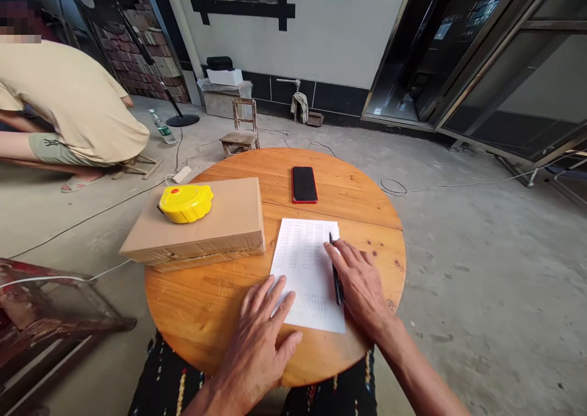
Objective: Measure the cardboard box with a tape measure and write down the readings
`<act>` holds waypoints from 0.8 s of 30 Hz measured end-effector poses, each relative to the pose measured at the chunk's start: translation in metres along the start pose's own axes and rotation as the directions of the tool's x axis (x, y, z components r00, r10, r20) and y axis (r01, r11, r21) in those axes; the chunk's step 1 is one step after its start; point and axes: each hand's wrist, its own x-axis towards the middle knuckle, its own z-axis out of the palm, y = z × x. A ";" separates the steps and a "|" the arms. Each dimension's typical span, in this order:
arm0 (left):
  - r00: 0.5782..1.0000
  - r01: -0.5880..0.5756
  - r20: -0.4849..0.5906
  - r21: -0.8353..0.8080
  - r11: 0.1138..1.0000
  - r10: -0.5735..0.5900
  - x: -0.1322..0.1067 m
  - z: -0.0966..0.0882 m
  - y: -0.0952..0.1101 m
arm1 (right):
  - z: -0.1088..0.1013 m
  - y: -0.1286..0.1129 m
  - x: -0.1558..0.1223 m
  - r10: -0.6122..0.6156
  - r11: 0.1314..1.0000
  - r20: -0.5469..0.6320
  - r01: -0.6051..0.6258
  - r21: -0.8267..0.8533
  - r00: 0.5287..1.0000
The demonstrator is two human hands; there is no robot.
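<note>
Left hand [261, 336], fingers spread flat, pins the printed sheet [305, 263] near the round table's [206, 300] front edge to steady it, while the right hand [362, 287] lies over a black pen [336, 275] (whether it is gripped cannot be told).

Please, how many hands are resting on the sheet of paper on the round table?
2. The left hand lies flat on the lower left corner of the sheet; the right hand lies on its right edge, over a black pen. No other hand reaches the table.
</note>
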 end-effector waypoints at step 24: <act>0.979 0.171 -0.104 -0.042 0.984 -0.174 0.011 0.018 0.033 | 0.036 -0.010 -0.068 0.474 0.842 -0.203 -0.375 0.388 0.857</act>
